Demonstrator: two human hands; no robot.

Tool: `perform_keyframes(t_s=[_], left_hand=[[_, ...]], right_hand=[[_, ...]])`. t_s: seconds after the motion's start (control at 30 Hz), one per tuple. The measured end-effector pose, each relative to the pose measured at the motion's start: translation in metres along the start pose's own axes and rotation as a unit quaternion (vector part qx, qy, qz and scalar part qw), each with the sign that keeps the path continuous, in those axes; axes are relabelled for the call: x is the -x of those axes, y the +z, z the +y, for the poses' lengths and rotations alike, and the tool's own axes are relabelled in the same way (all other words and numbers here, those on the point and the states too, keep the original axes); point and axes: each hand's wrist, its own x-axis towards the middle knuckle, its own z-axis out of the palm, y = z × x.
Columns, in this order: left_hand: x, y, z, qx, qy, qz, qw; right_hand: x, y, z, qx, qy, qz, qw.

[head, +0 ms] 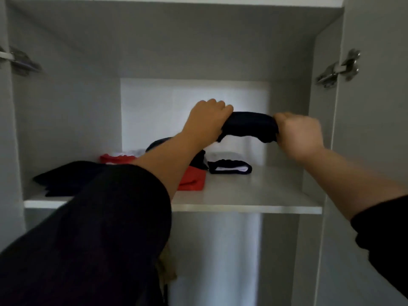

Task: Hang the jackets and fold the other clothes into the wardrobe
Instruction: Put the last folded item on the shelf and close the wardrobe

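Observation:
A folded dark navy garment (pixel 250 125) hangs in the air above the wardrobe shelf (pixel 254 195). My left hand (pixel 206 120) grips its left end and my right hand (pixel 298 132) grips its right end, both with fingers curled round the cloth. On the shelf below lie a folded dark garment (pixel 66 176) at the left, a red garment (pixel 192 178) in the middle partly hidden by my left forearm, and a small dark piece with a white inside (pixel 230 168) towards the right.
The wardrobe's grey side walls close in at left and right, with metal door hinges (pixel 337 69) on the open doors. A pale back panel (pixel 154 115) shows behind the shelf. Below the shelf a khaki garment (pixel 167 268) hangs partly behind my left sleeve.

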Motion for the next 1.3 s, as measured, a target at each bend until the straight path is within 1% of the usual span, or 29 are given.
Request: perform_keyframes(t_s=[0.03,0.07,0.1,0.13,0.17,0.2,0.23,0.27,0.33,0.37,0.4,0.43,0.47,0.5,0.53,0.57,0.6,0.63,0.7,0.8,0.87,0.93,1.03,1.1,1.13,1.2,1.23,1.3], left_hand=[[0.002,0.028,0.003,-0.025,0.024,0.011,0.999],[0.008,0.056,0.009,-0.053,0.043,0.002,0.998],[0.016,0.082,0.016,-0.084,0.064,-0.027,0.994],[0.025,0.107,0.024,-0.106,0.092,-0.066,0.988],[0.034,0.129,0.033,-0.102,0.123,-0.116,0.98],[0.041,0.149,0.041,-0.069,0.144,-0.168,0.973],[0.046,0.164,0.047,-0.022,0.148,-0.222,0.964],[0.047,0.172,0.048,0.025,0.139,-0.261,0.955],[0.042,0.175,0.042,0.104,0.113,-0.307,0.939],[0.036,0.174,0.036,0.147,0.099,-0.346,0.921],[0.028,0.17,0.031,0.197,0.076,-0.392,0.896],[0.019,0.166,0.027,0.248,0.044,-0.431,0.866],[0.011,0.165,0.025,0.292,0.011,-0.448,0.845],[0.005,0.166,0.025,0.318,-0.022,-0.437,0.841],[0.002,0.17,0.027,0.317,-0.047,-0.417,0.851],[0.004,0.176,0.031,0.285,-0.064,-0.403,0.868],[0.009,0.183,0.038,0.241,-0.072,-0.41,0.877],[0.015,0.192,0.045,0.207,-0.078,-0.434,0.873],[0.023,0.206,0.054,0.175,-0.098,-0.475,0.857],[0.019,0.217,0.055,0.165,-0.148,-0.481,0.848],[0.017,0.218,0.053,0.158,-0.16,-0.483,0.846],[0.019,0.214,0.054,0.149,-0.147,-0.463,0.861],[0.03,0.2,0.057,0.144,-0.124,-0.409,0.893],[0.041,0.187,0.062,0.162,-0.117,-0.382,0.902],[0.047,0.179,0.066,0.176,-0.112,-0.375,0.903],[0.059,0.159,0.079,0.207,-0.111,-0.381,0.894],[0.065,0.148,0.087,0.226,-0.116,-0.382,0.889],[0.078,0.123,0.105,0.268,-0.141,-0.379,0.875]], right_hand=[[0.007,0.022,0.001,0.014,-0.002,0.001,1.0],[0.016,0.043,0.0,0.033,-0.016,-0.01,0.999],[0.027,0.067,-0.002,0.058,-0.042,-0.049,0.996],[0.038,0.089,-0.006,0.083,-0.066,-0.121,0.987],[0.047,0.109,-0.01,0.093,-0.076,-0.213,0.97],[0.053,0.127,-0.012,0.082,-0.07,-0.296,0.949],[0.055,0.14,-0.013,0.064,-0.054,-0.359,0.93],[0.053,0.147,-0.013,0.044,-0.04,-0.388,0.92],[0.044,0.153,-0.013,0.019,-0.026,-0.422,0.906],[0.037,0.154,-0.012,0.005,-0.018,-0.451,0.892],[0.03,0.153,-0.011,-0.013,-0.005,-0.488,0.873],[0.022,0.15,-0.01,-0.027,0.011,-0.533,0.846],[0.013,0.147,-0.009,-0.034,0.027,-0.573,0.818],[0.005,0.146,-0.007,-0.04,0.042,-0.595,0.801],[-0.003,0.147,-0.006,-0.05,0.057,-0.59,0.804],[-0.007,0.151,-0.007,-0.069,0.079,-0.565,0.819],[-0.007,0.159,-0.011,-0.092,0.108,-0.533,0.834],[-0.003,0.17,-0.016,-0.107,0.131,-0.504,0.847],[0.012,0.193,-0.033,-0.117,0.146,-0.5,0.846],[0.023,0.219,-0.041,-0.142,0.171,-0.477,0.85],[0.02,0.227,-0.037,-0.157,0.187,-0.471,0.848],[0.021,0.228,-0.035,-0.153,0.189,-0.466,0.85],[0.035,0.208,-0.038,-0.123,0.184,-0.444,0.869],[0.051,0.186,-0.038,-0.108,0.177,-0.429,0.879],[0.06,0.173,-0.037,-0.11,0.174,-0.422,0.883],[0.077,0.141,-0.035,-0.132,0.2,-0.416,0.877],[0.087,0.124,-0.033,-0.157,0.224,-0.409,0.871],[0.107,0.089,-0.027,-0.162,0.247,-0.391,0.871]])
